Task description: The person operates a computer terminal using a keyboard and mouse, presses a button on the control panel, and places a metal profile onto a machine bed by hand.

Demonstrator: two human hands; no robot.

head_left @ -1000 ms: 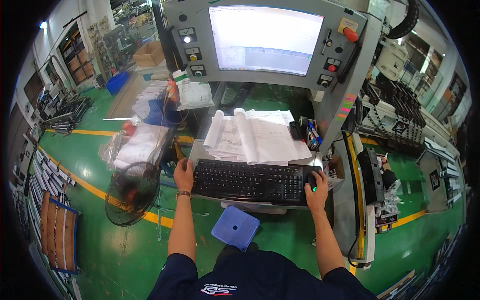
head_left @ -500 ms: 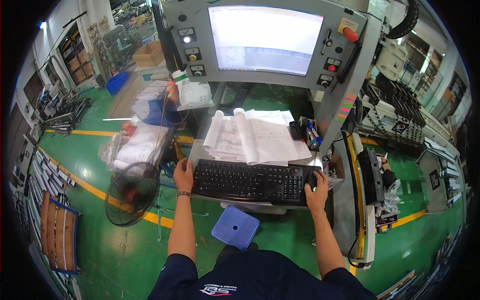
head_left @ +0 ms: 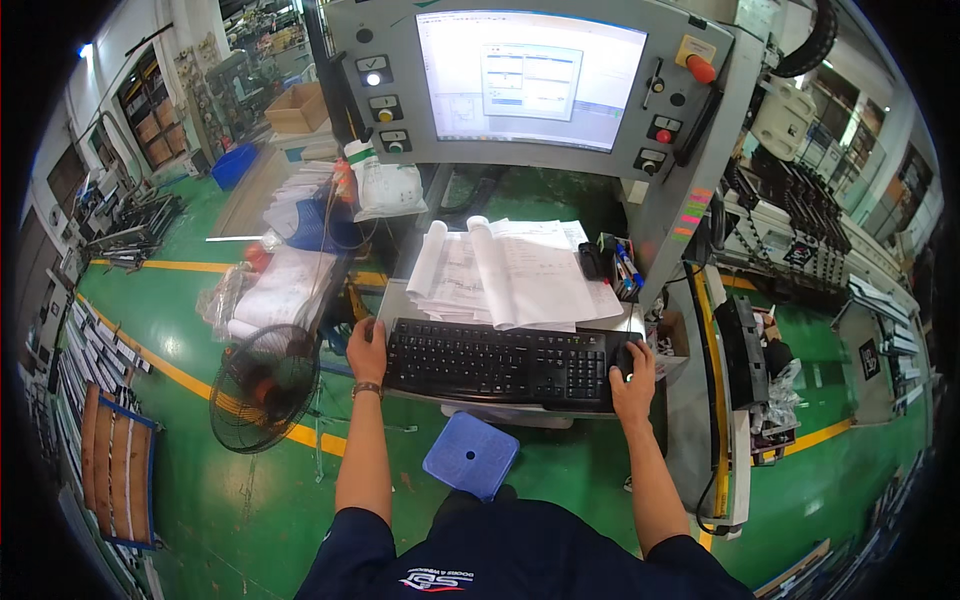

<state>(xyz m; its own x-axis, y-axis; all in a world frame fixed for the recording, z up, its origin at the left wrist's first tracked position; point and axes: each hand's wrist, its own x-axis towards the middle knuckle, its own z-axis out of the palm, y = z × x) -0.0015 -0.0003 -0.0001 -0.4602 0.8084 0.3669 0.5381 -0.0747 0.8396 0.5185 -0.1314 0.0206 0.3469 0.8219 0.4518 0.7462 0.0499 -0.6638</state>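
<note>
My right hand is closed over a dark computer mouse at the right end of a black keyboard. At the keyboard's left end, my left hand is curled by the tray's edge, with a small dark thing at its fingertips that I cannot make out. Behind the keyboard lie stacked printed papers, some with rolled-up edges. Above them, a lit screen in a grey control panel shows a dialog window.
Below the tray stands a blue stool. A black fan is to the left, near more papers. A pen holder sits right of the papers. The panel carries a red emergency button. Machinery with a yellow rail stands right.
A dialog window has appeared on the screen, which was mostly blank white before. Both hands have stayed in place.
</note>
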